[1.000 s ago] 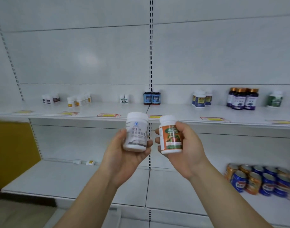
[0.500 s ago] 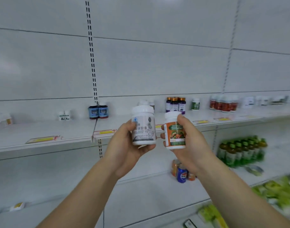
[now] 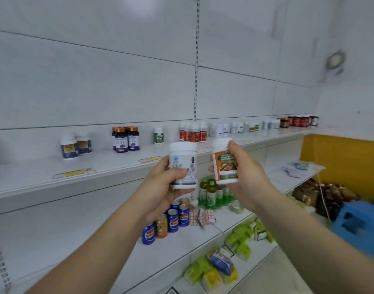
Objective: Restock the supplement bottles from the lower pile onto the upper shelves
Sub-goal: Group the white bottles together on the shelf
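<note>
Both hands are raised in front of the upper shelf [image 3: 118, 166], each clamped on a bottle held upright. The left hand [image 3: 160, 187] wraps a white supplement bottle [image 3: 183, 164] with a pale grey label, thumb across the front of the label and the other fingers behind. The right hand [image 3: 245, 179] grips a smaller orange-labelled supplement bottle [image 3: 225, 164] with a white cap — fingers curl over its right side and top, the thumb tip showing at the left edge. The two bottles are near each other but apart, level with the shelf's front edge. On the upper shelf stand a pair of blue-labelled white bottles [image 3: 75, 146], a cluster of dark purple bottles with gold caps [image 3: 126, 140], a single green-labelled bottle [image 3: 158, 135], a group of red-labelled white bottles [image 3: 193, 132] and, farther right, a row of white and dark bottles too blurred to read. Below, the next shelf carries blue and orange soda cans [image 3: 171, 219] beside green drink bottles [image 3: 215, 194]; the lowest shelf holds yellow-green cartons [image 3: 241, 245]. A blue crate [image 3: 358, 225] sits at the far right — blurred.
</note>
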Demonstrator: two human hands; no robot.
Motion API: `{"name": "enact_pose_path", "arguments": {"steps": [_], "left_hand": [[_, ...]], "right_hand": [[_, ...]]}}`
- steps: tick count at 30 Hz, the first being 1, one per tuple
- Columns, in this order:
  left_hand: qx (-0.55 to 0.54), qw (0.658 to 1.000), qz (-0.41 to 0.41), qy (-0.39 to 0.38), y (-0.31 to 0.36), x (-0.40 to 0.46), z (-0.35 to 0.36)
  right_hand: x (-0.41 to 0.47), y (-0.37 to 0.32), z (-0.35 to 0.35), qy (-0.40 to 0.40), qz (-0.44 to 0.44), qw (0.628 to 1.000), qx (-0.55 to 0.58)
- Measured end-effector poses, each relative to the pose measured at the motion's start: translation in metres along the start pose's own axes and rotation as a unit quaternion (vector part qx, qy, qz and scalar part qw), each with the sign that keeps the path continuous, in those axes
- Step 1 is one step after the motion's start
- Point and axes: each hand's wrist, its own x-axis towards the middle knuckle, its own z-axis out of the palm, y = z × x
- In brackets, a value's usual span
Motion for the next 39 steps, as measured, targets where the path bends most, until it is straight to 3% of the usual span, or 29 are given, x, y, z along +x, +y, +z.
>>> {"name": "enact_pose_path", "arguments": {"steps": [6, 12, 31, 39], "left_hand": [[-0.039, 0.999, -0.018, 0.02, -0.045, 0.07, 0.063], [-0.051, 0.998, -0.019, 0.016, -0.075, 0.139, 0.08], [0.089, 0.996, 0.012, 0.026, -0.172, 0.494, 0.123], [0.219, 0.971, 0.031, 0.096, -0.229, 0.612, 0.174]], "right_hand": [[0.054, 0.0, -0.086, 0.022, 0.001, 0.998, -0.065], [0.115, 0.014, -0.134, 0.009, -0.006, 0.999, -0.047], [0.436, 0.033, -0.301, 0.046, -0.034, 0.994, -0.097], [0.54, 0.029, -0.419, -0.009, -0.064, 0.989, -0.13]]}}
